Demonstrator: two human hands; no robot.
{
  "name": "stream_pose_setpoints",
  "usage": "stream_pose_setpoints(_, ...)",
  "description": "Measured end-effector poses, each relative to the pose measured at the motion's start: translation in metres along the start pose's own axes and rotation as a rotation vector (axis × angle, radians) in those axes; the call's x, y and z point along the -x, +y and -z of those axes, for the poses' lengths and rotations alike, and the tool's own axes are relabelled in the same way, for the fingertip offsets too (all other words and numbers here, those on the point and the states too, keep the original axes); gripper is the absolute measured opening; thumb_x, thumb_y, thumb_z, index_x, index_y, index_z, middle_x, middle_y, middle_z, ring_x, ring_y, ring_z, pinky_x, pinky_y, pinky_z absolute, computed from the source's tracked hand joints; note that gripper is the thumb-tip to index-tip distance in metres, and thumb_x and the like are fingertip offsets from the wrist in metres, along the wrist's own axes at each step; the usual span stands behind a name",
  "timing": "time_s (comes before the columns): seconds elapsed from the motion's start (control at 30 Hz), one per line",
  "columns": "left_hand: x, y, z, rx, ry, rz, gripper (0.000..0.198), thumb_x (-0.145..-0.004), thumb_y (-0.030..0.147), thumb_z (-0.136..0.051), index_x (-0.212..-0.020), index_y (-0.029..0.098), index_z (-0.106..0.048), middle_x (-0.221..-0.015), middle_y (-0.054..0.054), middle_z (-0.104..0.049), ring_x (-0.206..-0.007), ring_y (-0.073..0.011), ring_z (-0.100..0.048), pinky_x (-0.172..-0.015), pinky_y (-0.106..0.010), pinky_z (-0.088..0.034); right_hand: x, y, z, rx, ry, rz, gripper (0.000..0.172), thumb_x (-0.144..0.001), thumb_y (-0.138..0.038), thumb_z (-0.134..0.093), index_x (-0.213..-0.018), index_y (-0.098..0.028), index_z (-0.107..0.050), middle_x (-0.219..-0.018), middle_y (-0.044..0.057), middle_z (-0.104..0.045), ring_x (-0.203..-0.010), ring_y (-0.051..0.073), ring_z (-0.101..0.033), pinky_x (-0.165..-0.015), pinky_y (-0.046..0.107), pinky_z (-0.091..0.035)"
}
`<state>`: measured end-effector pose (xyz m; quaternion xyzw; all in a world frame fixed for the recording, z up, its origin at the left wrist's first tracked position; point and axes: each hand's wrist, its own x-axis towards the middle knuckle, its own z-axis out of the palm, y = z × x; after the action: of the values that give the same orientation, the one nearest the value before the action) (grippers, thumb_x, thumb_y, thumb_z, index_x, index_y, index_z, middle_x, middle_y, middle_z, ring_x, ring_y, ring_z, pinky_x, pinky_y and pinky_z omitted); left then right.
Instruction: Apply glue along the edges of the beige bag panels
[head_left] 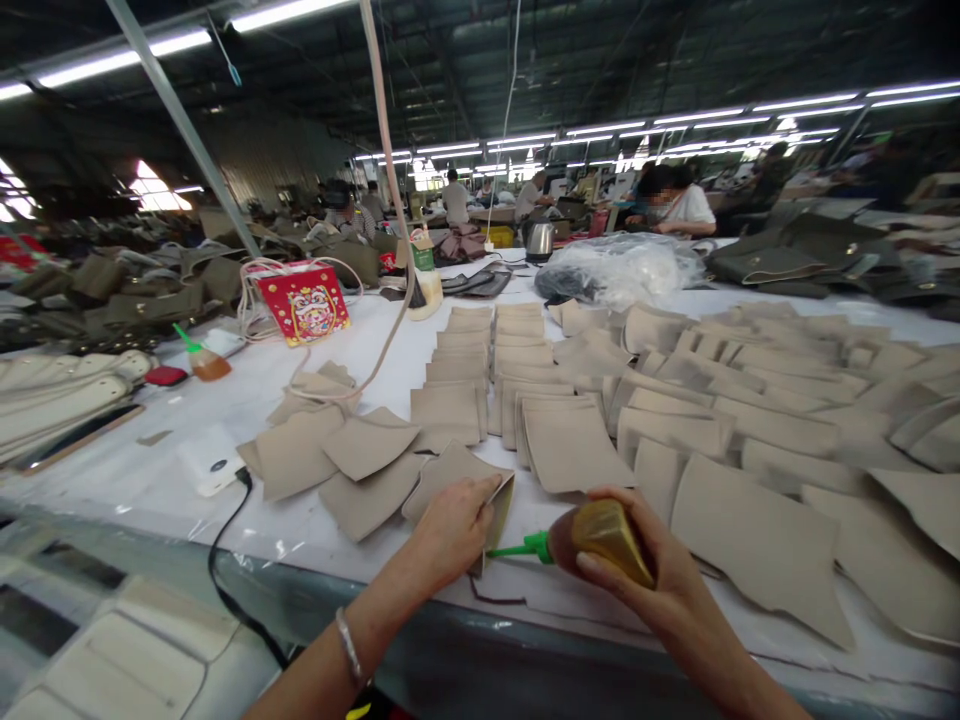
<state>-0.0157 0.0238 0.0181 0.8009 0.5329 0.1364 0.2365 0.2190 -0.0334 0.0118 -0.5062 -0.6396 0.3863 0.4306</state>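
Gripping translucent bottle [600, 540], right hand [669, 585]; curled left hand [454, 527] on thin panel [448, 470], hold unclear

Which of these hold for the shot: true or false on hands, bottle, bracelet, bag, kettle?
1. The right hand grips the bottle. True.
2. The bottle's green nozzle points away from the left hand. False: it points toward the beige piece under that hand.
3. The silver bracelet is on the right wrist. False: it is on the left.
4. A red printed bag stands on the table. True.
5. The kettle is right of the clear plastic in the picture. False: it is to its left.
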Motion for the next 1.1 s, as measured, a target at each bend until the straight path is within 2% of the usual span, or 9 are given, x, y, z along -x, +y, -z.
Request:
stream_pose_setpoints(0.1, 0.0005, 0.0009, 0.0003, -0.019, -0.008, 0.004, 0.049, -0.087, 0.018, -0.036, -0.134, 0.019, -0.051, -0.117, -0.008, -0.065, -0.109, -0.0226, -0.060, -0.098, -0.035, -0.044, -0.0023, 0.0005, -0.0002, -0.007, -0.049, 0.008, 0.047, -0.085, -0.045, -0.068, -0.122, -0.025, -0.046, -0.108, 0.001, -0.058, -0.092, 0.022, -0.059, -0.075, 0.024, -0.049)
stream_pose_setpoints(0.27, 0.0010, 0.0018, 0.0004, -0.011, 0.000, 0.006, 0.047, -0.088, 0.019, -0.036, -0.130, 0.019, -0.054, -0.116, -0.009, -0.065, -0.108, -0.0236, -0.060, -0.096, -0.036, -0.045, -0.0048, -0.0006, 0.0000, 0.083, 0.100, 0.044, 0.047, -0.083, -0.046, -0.069, -0.120, -0.025, -0.048, -0.108, 0.001, -0.058, -0.093, 0.023, -0.059, -0.079, 0.027, -0.047)
stream_pose_setpoints(0.43, 0.0018, 0.0016, 0.0000, -0.031, 0.002, 0.011, 0.046, -0.088, 0.020, -0.037, -0.131, 0.021, -0.053, -0.112, -0.007, -0.066, -0.104, -0.0232, -0.061, -0.093, -0.036, -0.046, -0.0008, -0.0019, -0.0002, -0.022, -0.083, -0.024, 0.049, -0.085, -0.045, -0.068, -0.122, -0.025, -0.045, -0.106, 0.001, -0.059, -0.092, 0.023, -0.060, -0.077, 0.026, -0.049)
stream_pose_setpoints(0.6, 0.0022, 0.0014, -0.0009, -0.029, -0.002, 0.014, 0.046, -0.088, 0.021, -0.037, -0.131, 0.020, -0.053, -0.112, -0.008, -0.065, -0.105, -0.0231, -0.060, -0.095, -0.035, -0.044, -0.0026, -0.0012, 0.0007, 0.048, 0.076, -0.001, 0.049, -0.084, -0.046, -0.070, -0.121, -0.025, -0.046, -0.100, 0.001, -0.059, -0.086, 0.023, -0.060, -0.077, 0.028, -0.047)
stream_pose_setpoints(0.77, 0.0019, 0.0022, -0.0003, -0.032, -0.013, 0.019, 0.047, -0.087, 0.021, -0.037, -0.132, 0.022, -0.052, -0.109, -0.007, -0.066, -0.102, -0.0223, -0.061, -0.093, -0.034, -0.045, 0.0001, 0.0004, 0.0014, -0.043, -0.084, -0.030, 0.049, -0.085, -0.045, -0.069, -0.123, -0.025, -0.044, -0.108, 0.001, -0.057, -0.093, 0.022, -0.058, -0.079, 0.026, -0.049)
stream_pose_setpoints(0.9, 0.0017, 0.0016, 0.0000, -0.021, -0.009, 0.024, 0.048, -0.087, 0.021, -0.037, -0.133, 0.021, -0.051, -0.113, -0.008, -0.065, -0.105, -0.0226, -0.060, -0.095, -0.035, -0.044, 0.0017, 0.0028, 0.0022, -0.036, -0.036, -0.035, 0.049, -0.086, -0.045, -0.069, -0.122, -0.025, -0.044, -0.108, 0.002, -0.057, -0.095, 0.023, -0.058, -0.077, 0.025, -0.049)
stream_pose_setpoints(1.1, 0.0016, 0.0023, 0.0001, -0.026, -0.025, 0.022, 0.049, -0.088, 0.021, -0.035, -0.135, 0.023, -0.049, -0.111, -0.007, -0.065, -0.104, -0.0215, -0.060, -0.094, -0.033, -0.044, -0.0003, -0.0008, 0.0012, -0.044, -0.042, -0.021, 0.048, -0.083, -0.042, -0.070, -0.121, -0.024, -0.047, -0.110, 0.002, -0.057, -0.094, 0.023, -0.059, -0.081, 0.027, -0.048)
